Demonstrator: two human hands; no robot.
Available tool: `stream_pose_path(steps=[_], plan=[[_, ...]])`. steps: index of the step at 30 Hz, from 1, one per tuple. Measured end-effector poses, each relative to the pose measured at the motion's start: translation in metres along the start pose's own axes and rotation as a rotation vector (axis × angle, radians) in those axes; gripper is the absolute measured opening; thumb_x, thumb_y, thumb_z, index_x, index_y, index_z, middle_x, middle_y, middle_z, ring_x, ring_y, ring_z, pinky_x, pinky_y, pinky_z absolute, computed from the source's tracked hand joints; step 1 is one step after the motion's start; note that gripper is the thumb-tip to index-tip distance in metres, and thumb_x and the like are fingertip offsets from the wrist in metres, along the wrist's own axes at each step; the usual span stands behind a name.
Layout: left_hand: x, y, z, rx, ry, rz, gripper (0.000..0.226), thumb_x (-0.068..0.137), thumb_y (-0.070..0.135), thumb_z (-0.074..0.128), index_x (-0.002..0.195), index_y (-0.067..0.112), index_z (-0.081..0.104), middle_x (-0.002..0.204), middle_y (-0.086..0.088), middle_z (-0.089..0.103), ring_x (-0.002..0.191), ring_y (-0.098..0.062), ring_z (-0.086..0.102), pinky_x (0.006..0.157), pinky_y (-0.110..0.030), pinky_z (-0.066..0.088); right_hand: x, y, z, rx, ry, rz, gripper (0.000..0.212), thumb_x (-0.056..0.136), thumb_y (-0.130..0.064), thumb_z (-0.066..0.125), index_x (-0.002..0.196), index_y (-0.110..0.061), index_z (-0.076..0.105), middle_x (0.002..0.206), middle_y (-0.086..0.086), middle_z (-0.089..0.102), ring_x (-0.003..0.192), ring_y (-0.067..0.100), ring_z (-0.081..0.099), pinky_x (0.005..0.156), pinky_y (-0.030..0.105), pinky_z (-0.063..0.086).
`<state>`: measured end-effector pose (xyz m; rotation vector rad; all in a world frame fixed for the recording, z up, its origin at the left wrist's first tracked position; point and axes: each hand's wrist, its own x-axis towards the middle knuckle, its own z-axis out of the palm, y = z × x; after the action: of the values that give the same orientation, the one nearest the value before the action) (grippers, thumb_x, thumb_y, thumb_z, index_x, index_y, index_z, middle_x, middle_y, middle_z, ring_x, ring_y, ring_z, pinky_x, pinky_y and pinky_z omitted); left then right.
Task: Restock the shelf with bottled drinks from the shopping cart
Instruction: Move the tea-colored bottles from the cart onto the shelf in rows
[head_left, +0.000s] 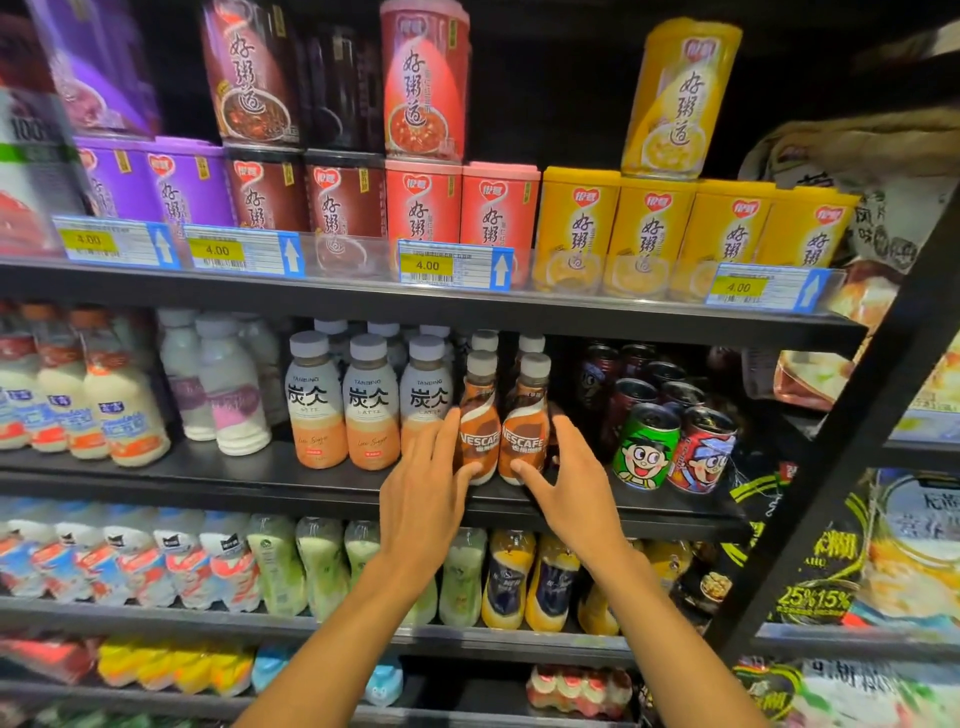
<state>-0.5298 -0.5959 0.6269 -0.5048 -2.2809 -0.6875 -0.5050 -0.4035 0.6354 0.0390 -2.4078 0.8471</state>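
Right now both hands are up at the middle shelf (260, 483), each on one of two brown Nescafé coffee bottles that stand upright side by side near the shelf's front edge, touching each other. The left hand (426, 483) lies against the left Nescafé bottle (479, 415). Its fingers (444, 436) stretch almost straight up that bottle's left flank, in the narrow gap beside the Tanbing latte bottles (317, 410), and its thumb tip rests on the lower front of the bottle. The right hand (569, 483) holds the right Nescafé bottle (525, 415). Its thumb presses the lower front while its fingers bend round the bottle's right side and pass out of sight behind it. More bottles with the same caps stand in rows directly behind the pair.

Just right of the right hand, near the front edge, stand a green cartoon can (644, 447) and a red cartoon can (701, 452), with darker cans behind them. Toward the shelf's left end stand milky bottles with orange bands (119, 421). On the shelf above are stacked porridge tubs (576, 228) in purple, brown, red and yellow, with price tags (447, 265) reading 4.00 clipped along its front edge.
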Motion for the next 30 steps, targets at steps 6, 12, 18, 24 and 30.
stream_pose_path(steps=[6, 12, 18, 24, 30], plan=[[-0.006, -0.005, -0.006, 0.052, 0.041, 0.205, 0.064, 0.095, 0.026, 0.067, 0.154, 0.020, 0.044, 0.162, -0.007, 0.037, 0.109, -0.023, 0.060, 0.066, -0.033, 0.059, -0.017, 0.011, -0.005, -0.468, 0.157, -0.332, 0.082, 0.092, -0.037, 0.077, 0.161, -0.028, 0.033, 0.159, 0.014, 0.039, 0.119, 0.029, 0.055, 0.090, 0.044, 0.052], [0.000, -0.006, -0.003, 0.061, 0.017, 0.219, 0.065, 0.093, 0.029, 0.071, 0.153, 0.023, 0.045, 0.160, -0.005, 0.040, 0.110, -0.022, 0.064, 0.059, -0.032, 0.058, -0.013, 0.008, -0.004, -0.571, 0.150, -0.367, 0.078, 0.092, -0.035, 0.077, 0.159, -0.028, 0.038, 0.152, 0.018, 0.046, 0.108, 0.029, 0.055, 0.082, 0.041, 0.047], [0.008, -0.006, -0.002, 0.109, -0.023, 0.163, 0.066, 0.093, 0.030, 0.071, 0.153, 0.025, 0.042, 0.156, -0.003, 0.043, 0.105, -0.020, 0.067, 0.048, -0.032, 0.054, -0.007, 0.006, -0.003, -0.593, 0.136, -0.378, 0.076, 0.090, -0.032, 0.079, 0.156, -0.026, 0.042, 0.145, 0.018, 0.050, 0.103, 0.029, 0.056, 0.079, 0.042, 0.048], [0.015, -0.003, -0.001, 0.216, -0.070, 0.115, 0.062, 0.096, 0.035, 0.065, 0.152, 0.027, 0.037, 0.149, 0.004, 0.043, 0.090, -0.018, 0.066, 0.042, -0.032, 0.050, 0.003, 0.005, -0.002, -0.636, 0.098, -0.338, 0.066, 0.090, -0.035, 0.077, 0.149, -0.025, 0.048, 0.134, 0.015, 0.054, 0.102, 0.029, 0.054, 0.078, 0.040, 0.047], [0.021, -0.002, 0.002, 0.241, -0.089, 0.102, 0.048, 0.097, 0.033, 0.063, 0.141, 0.024, 0.045, 0.124, 0.005, 0.052, 0.075, -0.018, 0.063, 0.037, -0.031, 0.044, 0.007, 0.001, -0.002, -0.647, 0.083, -0.307, 0.060, 0.089, -0.035, 0.077, 0.143, -0.025, 0.052, 0.115, 0.009, 0.056, 0.097, 0.027, 0.052, 0.074, 0.039, 0.044]])
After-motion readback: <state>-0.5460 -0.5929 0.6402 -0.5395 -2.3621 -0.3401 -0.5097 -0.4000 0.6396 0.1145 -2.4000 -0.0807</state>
